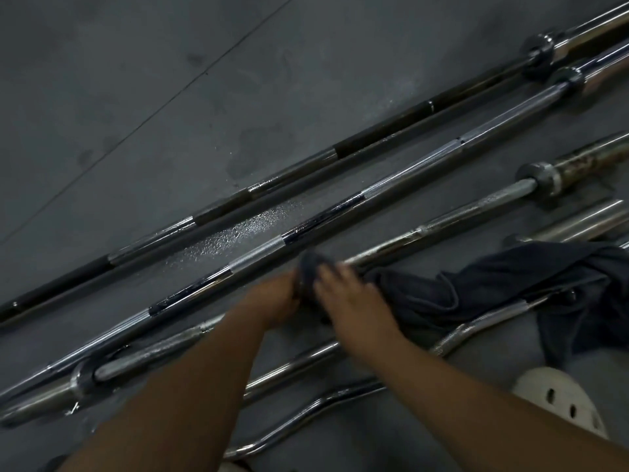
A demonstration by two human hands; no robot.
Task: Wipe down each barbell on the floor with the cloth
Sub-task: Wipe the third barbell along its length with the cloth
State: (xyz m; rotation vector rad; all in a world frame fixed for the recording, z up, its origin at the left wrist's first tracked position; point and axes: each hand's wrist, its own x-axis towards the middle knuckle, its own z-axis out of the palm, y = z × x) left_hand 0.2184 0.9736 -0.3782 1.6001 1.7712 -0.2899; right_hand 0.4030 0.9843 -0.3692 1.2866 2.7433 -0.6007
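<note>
Several barbells lie side by side on the grey floor, running from lower left to upper right. A dark cloth (483, 287) is bunched over the third barbell (452, 219) and spreads to the right. My left hand (279, 301) grips the bunched end of the cloth around that bar. My right hand (350, 294) lies on the cloth just beside it, blurred by motion. The second barbell (306, 229) shows wet dark patches. The far barbell (306, 161) is dark with chrome bands. Curved chrome bars (306, 407) lie nearest me, partly under my arms.
A wet patch (238, 233) glistens on the floor between the first two barbells. A white perforated shoe (561, 403) sits at the lower right. Bare grey floor (136, 80) fills the upper left, crossed by a thin seam.
</note>
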